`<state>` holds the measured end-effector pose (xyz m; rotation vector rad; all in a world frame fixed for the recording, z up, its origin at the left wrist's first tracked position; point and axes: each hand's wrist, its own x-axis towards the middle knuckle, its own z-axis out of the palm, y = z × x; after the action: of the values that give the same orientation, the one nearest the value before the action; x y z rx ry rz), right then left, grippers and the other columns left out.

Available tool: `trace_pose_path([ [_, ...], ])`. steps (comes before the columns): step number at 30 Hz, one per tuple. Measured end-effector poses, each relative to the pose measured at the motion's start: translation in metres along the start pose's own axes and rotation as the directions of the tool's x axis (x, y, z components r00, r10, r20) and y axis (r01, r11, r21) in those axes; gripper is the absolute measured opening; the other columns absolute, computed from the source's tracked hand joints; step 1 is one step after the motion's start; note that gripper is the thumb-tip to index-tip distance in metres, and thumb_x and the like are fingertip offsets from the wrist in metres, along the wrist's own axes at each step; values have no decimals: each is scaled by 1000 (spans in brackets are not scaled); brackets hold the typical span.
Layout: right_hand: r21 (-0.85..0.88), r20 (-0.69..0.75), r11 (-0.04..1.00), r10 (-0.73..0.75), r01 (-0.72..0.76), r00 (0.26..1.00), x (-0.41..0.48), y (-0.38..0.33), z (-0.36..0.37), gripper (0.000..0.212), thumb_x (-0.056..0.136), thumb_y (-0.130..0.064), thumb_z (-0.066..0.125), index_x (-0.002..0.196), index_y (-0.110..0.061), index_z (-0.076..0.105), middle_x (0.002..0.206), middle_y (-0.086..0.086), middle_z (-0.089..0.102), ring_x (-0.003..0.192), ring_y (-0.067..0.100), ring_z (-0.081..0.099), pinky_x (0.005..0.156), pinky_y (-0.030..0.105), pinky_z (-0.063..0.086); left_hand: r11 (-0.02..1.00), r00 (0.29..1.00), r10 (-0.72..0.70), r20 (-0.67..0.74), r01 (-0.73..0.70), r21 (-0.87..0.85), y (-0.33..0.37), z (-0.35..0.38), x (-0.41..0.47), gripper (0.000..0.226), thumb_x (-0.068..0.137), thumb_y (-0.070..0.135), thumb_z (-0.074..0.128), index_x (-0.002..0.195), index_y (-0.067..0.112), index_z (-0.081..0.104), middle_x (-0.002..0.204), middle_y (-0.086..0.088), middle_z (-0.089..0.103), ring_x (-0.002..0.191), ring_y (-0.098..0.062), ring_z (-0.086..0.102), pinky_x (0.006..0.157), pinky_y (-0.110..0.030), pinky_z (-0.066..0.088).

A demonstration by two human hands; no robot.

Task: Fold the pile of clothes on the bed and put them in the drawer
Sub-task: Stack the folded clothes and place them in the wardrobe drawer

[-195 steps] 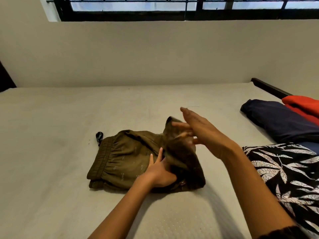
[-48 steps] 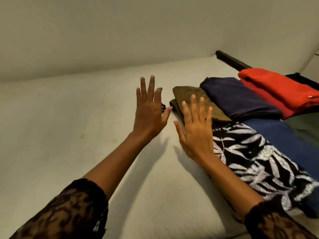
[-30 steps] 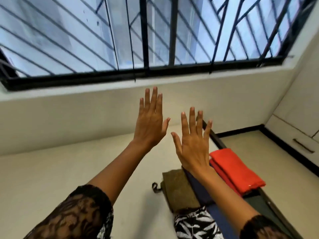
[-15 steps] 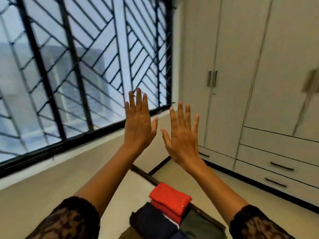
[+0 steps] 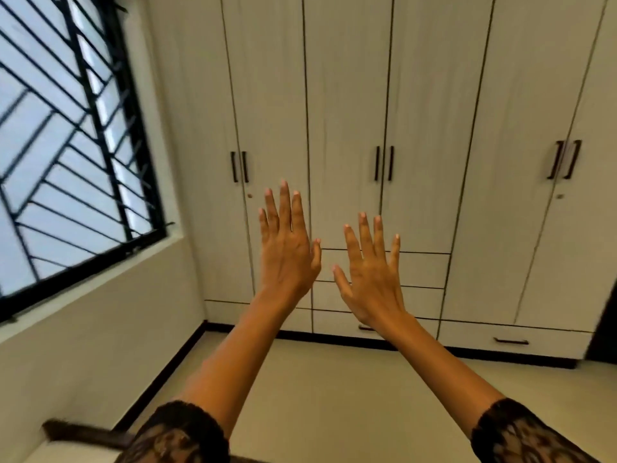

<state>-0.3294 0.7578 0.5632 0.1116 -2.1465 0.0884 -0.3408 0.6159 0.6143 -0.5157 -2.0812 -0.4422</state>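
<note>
White drawers dead ahead, beyond R hand, fronts horiz; L hand just beside. Both spread flat, holding nothing. Clothes not in view.

Short black lace sleeves, bare forearms and hands.

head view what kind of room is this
Likely a bedroom: a wall of tall wardrobe doors with drawers beneath, a barred window on the left, and what looks like a bed frame corner at lower left.
</note>
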Motion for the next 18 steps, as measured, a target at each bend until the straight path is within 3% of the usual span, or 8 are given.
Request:
trace_pose_path([
  [7, -90, 78, 994, 77, -69, 994, 39, 136, 72, 70, 88, -46, 29, 148, -16, 11, 157, 14, 10, 144, 22, -17, 113, 56, 1, 999, 995, 25, 101, -20, -45, 29, 134, 57, 85, 90, 25, 56, 144, 4, -6, 153, -13, -14, 141, -31, -15, 116, -44, -5],
  [13, -145, 130, 980, 154, -135, 980, 62, 218, 167, 70, 87, -47, 30, 146, -11, 22, 154, 18, 20, 142, 32, 8, 109, 58, 15, 997, 985, 78, 156, -73, -35, 23, 263, 107, 86, 90, 26, 57, 145, 4, -4, 153, -14, -11, 142, -35, -11, 114, -45, -5],
  [18, -198, 179, 964, 213, -177, 961, 92, 285, 272, 69, 86, -44, 34, 144, -8, 28, 152, 20, 24, 141, 35, 13, 106, 59, 19, 994, 969, 109, 220, -109, -13, 1, 390, 144, 90, 85, 28, 64, 147, 5, 3, 154, -19, 2, 141, -39, 2, 111, -50, 6],
])
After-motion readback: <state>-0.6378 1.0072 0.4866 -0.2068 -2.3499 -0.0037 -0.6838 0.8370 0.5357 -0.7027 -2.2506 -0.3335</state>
